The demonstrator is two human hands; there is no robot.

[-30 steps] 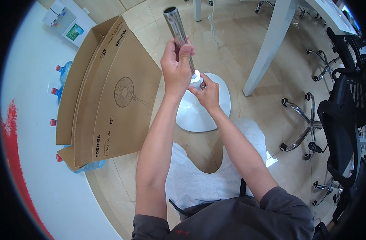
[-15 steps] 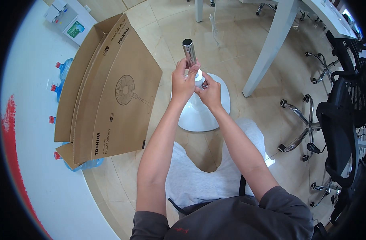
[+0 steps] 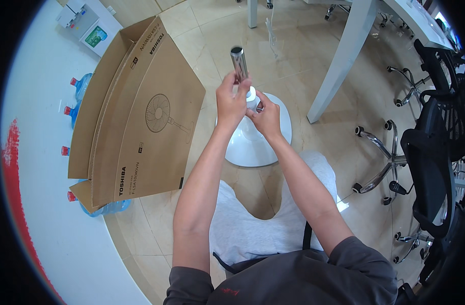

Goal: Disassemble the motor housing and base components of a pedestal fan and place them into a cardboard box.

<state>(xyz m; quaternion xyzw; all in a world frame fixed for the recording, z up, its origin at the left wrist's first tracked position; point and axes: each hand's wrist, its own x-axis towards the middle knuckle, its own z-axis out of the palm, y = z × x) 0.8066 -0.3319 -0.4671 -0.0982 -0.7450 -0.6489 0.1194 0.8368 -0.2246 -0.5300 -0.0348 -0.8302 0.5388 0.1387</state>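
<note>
My left hand is wrapped round the lower part of a shiny chrome tube, whose dark upper end points up and away from me. Just right of it, my right hand grips a white collar from its right side. Both hands are over a round white fan base that rests on the floor in front of my knees. My fingers hide the tube's lower end, so whether it sits inside the collar I cannot tell.
A tall open cardboard box with a fan drawing stands at the left. Behind it are several blue water bottles and a white dispenser. A white table leg and black wheeled chairs are on the right.
My left hand and the chrome tube have shifted slightly left, and both are a little blurred. My right hand keeps its grip on the collar.
</note>
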